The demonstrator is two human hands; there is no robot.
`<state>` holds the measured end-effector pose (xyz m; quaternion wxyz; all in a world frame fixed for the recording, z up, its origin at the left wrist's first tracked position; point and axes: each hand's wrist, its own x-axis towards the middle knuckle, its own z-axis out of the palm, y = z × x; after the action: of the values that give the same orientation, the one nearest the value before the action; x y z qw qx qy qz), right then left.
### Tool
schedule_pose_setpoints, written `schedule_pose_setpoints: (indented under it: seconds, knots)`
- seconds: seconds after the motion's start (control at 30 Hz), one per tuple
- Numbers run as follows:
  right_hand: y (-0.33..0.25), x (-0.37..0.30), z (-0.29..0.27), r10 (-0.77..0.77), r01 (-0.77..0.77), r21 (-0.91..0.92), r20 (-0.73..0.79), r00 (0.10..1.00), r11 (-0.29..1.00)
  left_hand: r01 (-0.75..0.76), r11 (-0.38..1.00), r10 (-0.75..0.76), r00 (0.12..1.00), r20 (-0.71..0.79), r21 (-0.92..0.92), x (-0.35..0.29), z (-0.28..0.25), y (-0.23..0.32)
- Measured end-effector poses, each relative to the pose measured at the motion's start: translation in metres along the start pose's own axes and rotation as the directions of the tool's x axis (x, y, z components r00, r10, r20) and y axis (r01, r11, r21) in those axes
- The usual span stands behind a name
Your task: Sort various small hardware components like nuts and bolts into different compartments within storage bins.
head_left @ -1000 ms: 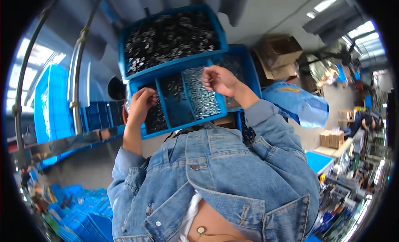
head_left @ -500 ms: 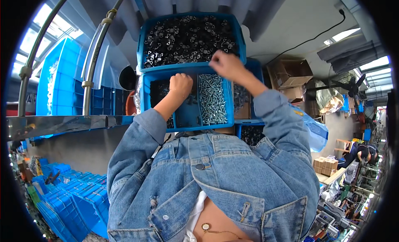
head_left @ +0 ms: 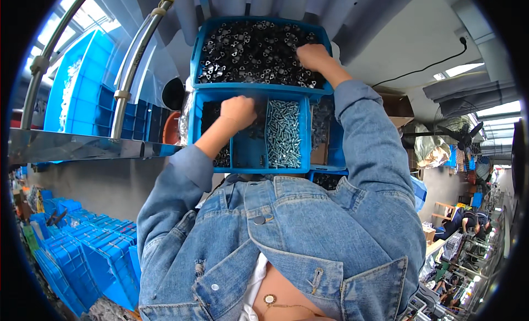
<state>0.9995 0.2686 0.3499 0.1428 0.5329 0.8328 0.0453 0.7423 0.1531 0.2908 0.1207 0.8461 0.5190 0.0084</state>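
Fingers (head_left: pixel 308 55) at 2 bins (head_left: pixel 297 89), curtain (head_left: pixel 358 23) beyond

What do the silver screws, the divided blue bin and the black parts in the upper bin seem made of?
Silver screws: metal, perhaps plated steel, with a bright finish; they glint.
Divided blue bin: likely molded plastic, smooth and semi-glossy; uniform color, soft sheen on the walls.
Black parts: coated metal or glossy plastic, the look leaves it open; dark surfaces with bright highlights.
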Motion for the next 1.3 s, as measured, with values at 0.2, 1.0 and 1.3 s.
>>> schedule_pose_setpoints:
  seconds: [0.2, 1.0, 1.3]
  knots:
    - [-0.012, -0.033, 0.008, 0.269, 0.053, 0.986, -0.094, 0.959, 0.158, -0.053, 0.903, 0.002, 0.993, -0.119, -0.426, -0.023, -0.070, -0.032]
    - [-0.108, 0.044, 0.000, 0.006, 0.020, 0.598, -0.042, 0.999, 0.801, 0.005, 0.927, -0.041, 0.995, -0.088, -0.375, -0.119, -0.080, -0.047]
    - [-0.159, -0.086, -0.006, -0.269, -0.294, 0.424, 0.118, 0.956, -0.857, -0.198, 0.919, 0.107, 0.957, -0.269, -0.341, -0.102, -0.137, -0.025]
